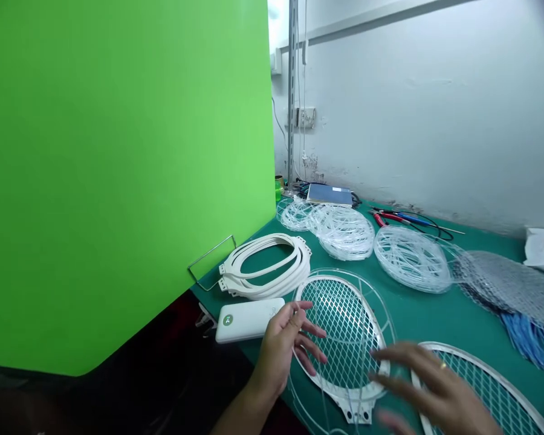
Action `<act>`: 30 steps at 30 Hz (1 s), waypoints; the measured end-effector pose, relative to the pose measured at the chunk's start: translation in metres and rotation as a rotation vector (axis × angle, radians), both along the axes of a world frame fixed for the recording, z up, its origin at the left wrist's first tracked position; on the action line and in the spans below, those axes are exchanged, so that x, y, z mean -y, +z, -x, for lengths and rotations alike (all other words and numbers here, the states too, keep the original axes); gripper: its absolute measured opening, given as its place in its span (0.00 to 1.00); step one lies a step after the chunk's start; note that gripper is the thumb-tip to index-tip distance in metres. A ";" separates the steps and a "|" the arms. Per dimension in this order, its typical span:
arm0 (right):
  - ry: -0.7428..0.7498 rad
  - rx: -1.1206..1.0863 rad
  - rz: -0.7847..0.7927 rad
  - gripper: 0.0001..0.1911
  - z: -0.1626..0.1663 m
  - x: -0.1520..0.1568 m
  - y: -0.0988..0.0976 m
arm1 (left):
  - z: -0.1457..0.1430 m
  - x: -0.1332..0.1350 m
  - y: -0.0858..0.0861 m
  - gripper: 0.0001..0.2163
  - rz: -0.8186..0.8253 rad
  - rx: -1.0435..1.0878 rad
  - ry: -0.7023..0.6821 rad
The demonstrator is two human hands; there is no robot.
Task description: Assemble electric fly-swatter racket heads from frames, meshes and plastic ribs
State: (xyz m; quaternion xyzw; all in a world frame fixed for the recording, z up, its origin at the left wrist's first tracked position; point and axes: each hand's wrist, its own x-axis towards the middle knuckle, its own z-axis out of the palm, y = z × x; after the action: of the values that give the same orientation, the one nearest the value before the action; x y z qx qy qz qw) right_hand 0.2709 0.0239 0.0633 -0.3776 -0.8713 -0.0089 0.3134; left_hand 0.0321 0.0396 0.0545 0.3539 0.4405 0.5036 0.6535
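Observation:
My left hand (286,344) hovers open, fingers spread, at the left rim of a white oval racket frame with a metal mesh (340,338) lying on the green table (417,314). A white power bank (249,319) lies just left of that hand. My right hand (428,386) is open too, fingers stretched and blurred by motion, a ring on one finger. It sits over the gap between that mesh frame and a second mesh frame (485,386) at the lower right. Neither hand holds anything.
A stack of empty white oval frames (265,266) lies behind the power bank. Piles of clear plastic grids (344,232) (412,257), grey mesh sheets (508,284), blue wires (528,338), red-handled tools (390,216) and a notebook (330,194) crowd the back. A large green panel (118,169) fills the left.

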 end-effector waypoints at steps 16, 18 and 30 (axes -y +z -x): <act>-0.333 -1.033 1.287 0.25 -0.077 -0.118 -0.033 | 0.005 0.028 -0.034 0.19 -0.605 -1.182 -0.072; -0.393 -1.134 1.309 0.25 -0.094 -0.121 -0.041 | 0.003 0.026 -0.041 0.19 -0.657 -1.328 -0.117; -0.385 -0.894 1.301 0.27 -0.044 -0.118 -0.035 | -0.009 0.002 -0.014 0.16 -0.320 -0.968 -0.049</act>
State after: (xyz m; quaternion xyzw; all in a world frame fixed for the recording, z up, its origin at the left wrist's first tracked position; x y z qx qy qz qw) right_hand 0.3147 0.1420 0.0281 -0.5955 -0.4142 0.5971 0.3424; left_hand 0.0412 0.0377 0.0402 0.6525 0.6017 0.3277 0.3238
